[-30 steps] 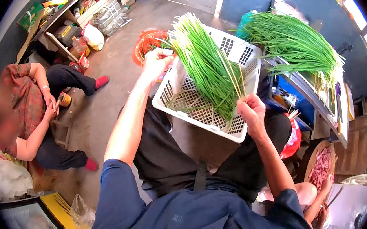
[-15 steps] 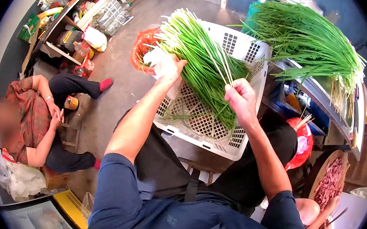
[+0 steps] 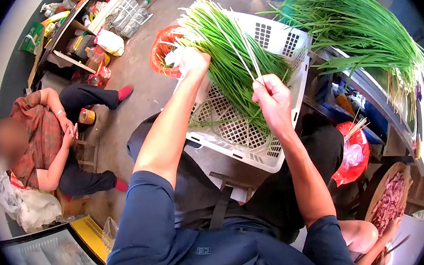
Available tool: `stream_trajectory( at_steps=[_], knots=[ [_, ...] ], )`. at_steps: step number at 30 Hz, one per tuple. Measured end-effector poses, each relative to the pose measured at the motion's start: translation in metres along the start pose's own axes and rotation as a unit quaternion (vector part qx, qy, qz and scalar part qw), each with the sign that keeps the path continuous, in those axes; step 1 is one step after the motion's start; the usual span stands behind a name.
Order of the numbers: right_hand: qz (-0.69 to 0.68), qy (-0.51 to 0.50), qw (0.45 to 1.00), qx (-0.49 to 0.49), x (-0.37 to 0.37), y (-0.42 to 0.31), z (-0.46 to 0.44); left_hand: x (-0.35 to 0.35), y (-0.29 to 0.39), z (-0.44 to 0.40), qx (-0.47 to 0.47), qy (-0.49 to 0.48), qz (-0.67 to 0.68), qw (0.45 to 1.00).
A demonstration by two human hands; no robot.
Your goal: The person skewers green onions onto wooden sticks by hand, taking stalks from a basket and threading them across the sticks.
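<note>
A thick bunch of green chives (image 3: pixel 234 71) with pale stem ends lies across a white perforated plastic basket (image 3: pixel 264 35). My left hand (image 3: pixel 196 61) is against the left side of the bunch, near the pale ends. Its fingers are mostly hidden and overexposed, with something white beside them. My right hand (image 3: pixel 273 98) is closed, thumb and fingers pinching the lower ends of a few thin pale sticks that look like bamboo skewers (image 3: pixel 248 52). They slant up over the chives.
An orange-red lined bin (image 3: pixel 162 37) stands beyond the basket. More chives (image 3: pixel 350 32) lie on a metal-edged stand at right, above a red bag (image 3: pixel 352 157) holding sticks. A seated person (image 3: pixel 44 138) is at left. Another person's hand (image 3: pixel 392 230) reaches a tray of reddish pieces (image 3: pixel 387 202).
My left hand has turned a little and its thumb no longer sticks out. My right hand is slightly higher in view, still pinching the sticks. The camera view has shifted slightly.
</note>
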State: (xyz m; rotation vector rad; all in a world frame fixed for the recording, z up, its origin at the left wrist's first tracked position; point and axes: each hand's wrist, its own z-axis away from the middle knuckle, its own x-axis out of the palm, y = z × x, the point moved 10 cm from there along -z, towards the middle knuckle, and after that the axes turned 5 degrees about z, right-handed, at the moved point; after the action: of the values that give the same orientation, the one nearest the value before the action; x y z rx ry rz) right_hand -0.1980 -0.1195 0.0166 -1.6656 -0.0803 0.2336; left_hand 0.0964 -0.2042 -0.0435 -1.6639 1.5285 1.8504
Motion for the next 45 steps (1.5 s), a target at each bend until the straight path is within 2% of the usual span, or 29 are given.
stream_trajectory(
  at_steps=[1, 2, 4, 6, 8, 10, 12, 13, 14, 16, 20, 21, 26, 28, 29, 34, 36, 43, 45],
  knots=[
    [-0.002, 0.004, 1.000, 0.000, 0.000, 0.001, 0.001, 0.010, -0.009, 0.012, -0.114, -0.114, 0.137, 0.977],
    [-0.004, 0.008, 1.000, 0.000, -0.002, 0.002, 0.001, 0.001, -0.004, 0.022, -0.114, -0.114, 0.137, 0.977],
    [0.005, 0.007, 1.000, -0.005, -0.005, 0.004, 0.001, -0.002, -0.002, 0.039, -0.149, -0.118, 0.324, 0.927],
    [0.012, 0.005, 1.000, -0.008, -0.007, 0.003, 0.002, -0.009, -0.009, 0.049, -0.146, -0.140, 0.362, 0.910],
    [0.012, -0.003, 1.000, 0.005, -0.005, 0.001, 0.006, -0.031, 0.002, 0.051, -0.025, -0.125, 0.528, 0.840],
    [0.001, -0.012, 1.000, 0.016, -0.001, 0.003, 0.009, -0.057, 0.013, 0.061, 0.000, -0.138, 0.524, 0.840],
    [0.018, -0.022, 1.000, 0.008, 0.003, 0.001, 0.010, -0.070, 0.023, 0.060, 0.054, -0.140, 0.564, 0.812],
    [0.019, -0.019, 1.000, -0.003, 0.004, 0.001, 0.009, -0.074, 0.021, 0.056, 0.088, -0.118, 0.526, 0.838],
    [0.020, -0.019, 1.000, -0.003, 0.005, 0.001, 0.009, -0.073, 0.018, 0.054, 0.088, -0.118, 0.526, 0.838],
    [0.029, -0.015, 0.999, 0.021, 0.006, 0.007, 0.007, -0.083, 0.022, 0.058, 0.052, -0.115, 0.632, 0.764],
    [0.008, -0.024, 0.999, 0.031, 0.009, 0.007, 0.006, -0.087, 0.028, 0.059, -0.003, -0.135, 0.678, 0.722],
    [0.001, -0.025, 0.999, 0.034, 0.010, 0.005, 0.007, -0.092, 0.037, 0.060, 0.022, -0.150, 0.692, 0.706],
    [-0.011, -0.036, 0.999, 0.037, 0.015, 0.002, 0.009, -0.093, 0.052, 0.073, 0.034, -0.210, 0.689, 0.692],
    [0.012, -0.045, 0.998, 0.034, 0.017, -0.002, 0.010, -0.093, 0.050, 0.075, 0.024, -0.214, 0.676, 0.705],
    [-0.005, -0.046, 0.998, 0.032, 0.019, -0.003, 0.011, -0.093, 0.051, 0.074, 0.053, -0.222, 0.694, 0.683],
    [-0.002, -0.065, 0.997, 0.032, 0.023, -0.004, 0.015, -0.101, 0.056, 0.076, 0.039, -0.199, 0.714, 0.670],
    [0.003, -0.070, 0.997, 0.034, 0.024, -0.003, 0.016, -0.101, 0.061, 0.078, 0.044, -0.223, 0.745, 0.627],
    [0.010, -0.081, 0.997, 0.017, 0.025, -0.004, 0.018, -0.110, 0.062, 0.077, 0.045, -0.200, 0.747, 0.633],
    [0.012, -0.082, 0.996, 0.015, 0.025, -0.004, 0.018, -0.115, 0.059, 0.076, 0.034, -0.145, 0.743, 0.653]
  ],
)
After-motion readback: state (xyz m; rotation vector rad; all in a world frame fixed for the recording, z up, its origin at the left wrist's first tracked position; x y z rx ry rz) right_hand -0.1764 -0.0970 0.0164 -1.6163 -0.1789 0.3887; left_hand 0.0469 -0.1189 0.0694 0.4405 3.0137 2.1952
